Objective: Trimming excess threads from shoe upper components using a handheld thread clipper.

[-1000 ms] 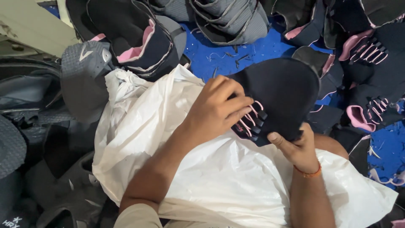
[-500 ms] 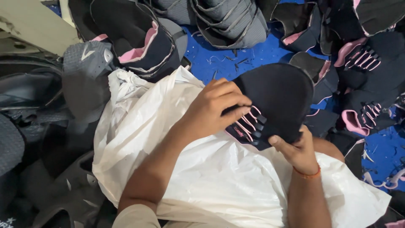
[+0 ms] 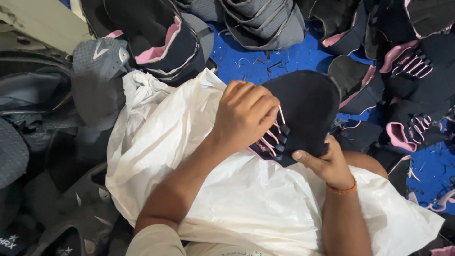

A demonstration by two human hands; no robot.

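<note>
Black fabric shoe upper with pink laces [image 3: 308,106], frame centre: left hand [image 3: 244,116] and right hand [image 3: 329,163] both clasp it; a snagged lace could tear.

shoe upper [image 3: 305,106]: dark, pink-laced, gripped by left hand [image 3: 246,116] and right hand [image 3: 329,163] | white plastic sheet [image 3: 246,204]: spread beneath

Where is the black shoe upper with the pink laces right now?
In the head view, the black shoe upper sits right of centre, held between the left hand and the right hand, over the white plastic sheet.
</note>
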